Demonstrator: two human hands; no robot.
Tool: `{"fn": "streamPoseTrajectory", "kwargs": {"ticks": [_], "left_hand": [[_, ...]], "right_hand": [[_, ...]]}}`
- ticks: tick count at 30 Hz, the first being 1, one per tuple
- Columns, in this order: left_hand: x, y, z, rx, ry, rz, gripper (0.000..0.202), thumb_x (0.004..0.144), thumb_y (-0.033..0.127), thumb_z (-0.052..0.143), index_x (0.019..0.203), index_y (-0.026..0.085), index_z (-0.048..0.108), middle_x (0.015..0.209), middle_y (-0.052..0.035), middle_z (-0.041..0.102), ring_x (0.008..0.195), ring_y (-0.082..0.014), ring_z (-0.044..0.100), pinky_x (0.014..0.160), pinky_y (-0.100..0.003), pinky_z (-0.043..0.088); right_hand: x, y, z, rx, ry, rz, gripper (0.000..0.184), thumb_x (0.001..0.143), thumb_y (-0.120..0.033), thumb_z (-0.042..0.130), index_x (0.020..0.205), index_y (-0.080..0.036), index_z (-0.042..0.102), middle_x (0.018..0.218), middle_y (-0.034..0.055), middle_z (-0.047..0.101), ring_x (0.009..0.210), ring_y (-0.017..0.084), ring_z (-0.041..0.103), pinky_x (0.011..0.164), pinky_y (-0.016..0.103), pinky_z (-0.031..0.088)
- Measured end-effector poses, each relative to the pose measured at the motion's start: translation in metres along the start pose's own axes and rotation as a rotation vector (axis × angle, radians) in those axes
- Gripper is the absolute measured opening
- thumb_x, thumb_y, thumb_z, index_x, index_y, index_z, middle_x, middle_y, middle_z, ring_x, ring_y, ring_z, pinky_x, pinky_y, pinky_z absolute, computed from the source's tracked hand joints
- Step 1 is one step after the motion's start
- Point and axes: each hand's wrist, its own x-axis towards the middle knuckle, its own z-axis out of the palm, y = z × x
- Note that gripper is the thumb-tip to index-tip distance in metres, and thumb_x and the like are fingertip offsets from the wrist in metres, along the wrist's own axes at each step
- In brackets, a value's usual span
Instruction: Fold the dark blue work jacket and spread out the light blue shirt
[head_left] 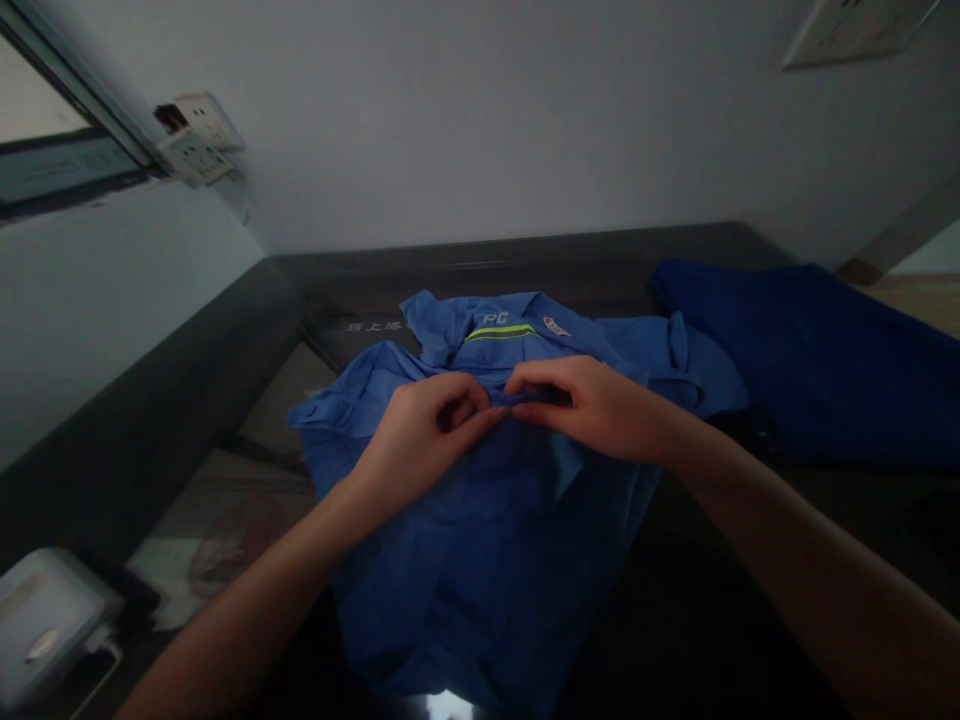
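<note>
A blue work shirt (450, 560) with a yellow-green stripe, white lettering and a small red and white patch lies spread before me on a dark surface. My left hand (431, 420) pinches its fabric near the middle, thumb and fingers pressed together. From the other side my right hand (577, 405) pinches the cloth too, its fingertips almost meeting those of the left. Whatever sits right between the fingertips, a button or just a fold, is too small to make out. One sleeve reaches out to the left, another part of the shirt to the right.
A darker blue folded cloth (832, 360) lies on the right. At the lower left stands a white device (52, 630) with a cable. Wall sockets (199, 140) are at the upper left, another socket (855, 30) at the upper right. A pale wall (510, 130) rises behind the dark surface.
</note>
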Motion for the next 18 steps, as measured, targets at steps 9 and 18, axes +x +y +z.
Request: {"fn": "streamPoseTrajectory", "kwargs": {"ticks": [9, 18], "left_hand": [[0.0032, -0.0047, 0.0034, -0.192, -0.07, -0.034, 0.022, 0.089, 0.032, 0.051, 0.075, 0.016, 0.057, 0.061, 0.0034, 0.05, 0.058, -0.01, 0.047, 0.055, -0.022, 0.036], [0.0012, -0.0021, 0.0032, -0.144, -0.043, 0.015, 0.019, 0.087, 0.026, 0.051, 0.07, 0.016, 0.052, 0.059, 0.0049, 0.042, 0.056, -0.0091, 0.041, 0.054, -0.022, 0.032]], "right_hand": [[0.0014, 0.0023, -0.0002, -0.001, -0.054, -0.021, 0.015, 0.087, -0.023, 0.053, 0.077, -0.015, 0.059, 0.072, -0.0001, 0.057, 0.066, 0.012, 0.048, 0.063, 0.026, 0.031], [0.0046, 0.0076, -0.0009, 0.032, -0.039, -0.014, 0.022, 0.085, -0.029, 0.053, 0.068, -0.015, 0.055, 0.062, -0.0029, 0.049, 0.06, 0.01, 0.043, 0.059, 0.025, 0.028]]}}
